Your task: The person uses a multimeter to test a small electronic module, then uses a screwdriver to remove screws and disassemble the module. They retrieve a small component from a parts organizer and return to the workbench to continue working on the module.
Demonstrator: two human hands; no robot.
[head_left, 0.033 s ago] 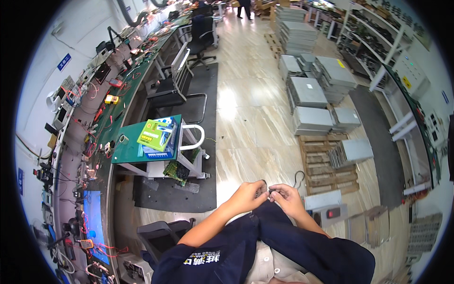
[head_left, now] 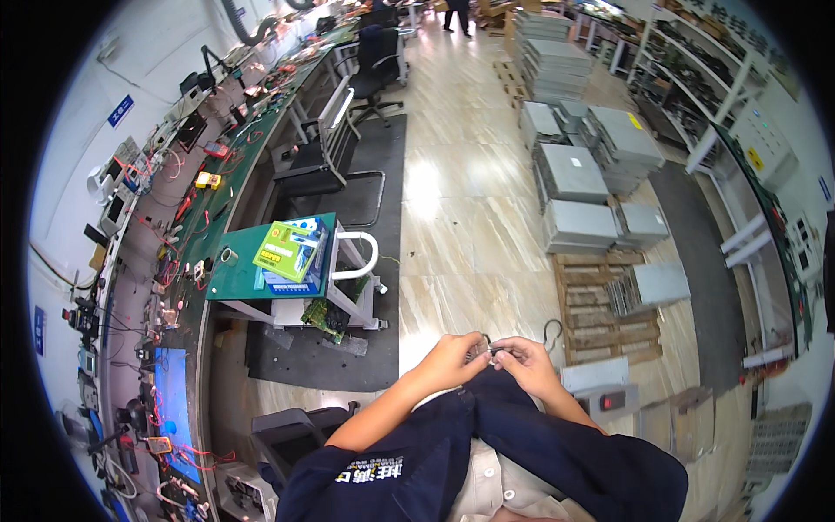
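Observation:
My two hands meet low in the middle of the view, in front of my dark jacket. In the fingers of my left hand (head_left: 454, 358) is a dark, thin cable (head_left: 553, 329). My right hand (head_left: 525, 362) pinches the same cable close by, fingertips almost touching those of the left. A curved loop of it sticks up beyond the right hand. Between the fingertips shows a small shiny bit, too small to name. The rest of the cable is hidden behind my fingers.
To the left stands a small green-topped cart (head_left: 248, 248) bearing a green and blue box (head_left: 291, 250). A cluttered workbench (head_left: 222, 187) runs along the left wall. Grey metal cases (head_left: 578, 222) and a wooden pallet (head_left: 587, 300) sit to the right. A black chair (head_left: 296, 426) is near my left arm.
The view has shifted slightly. My hands stay together on the cable, and a little more of it and the shiny bit show between the fingertips.

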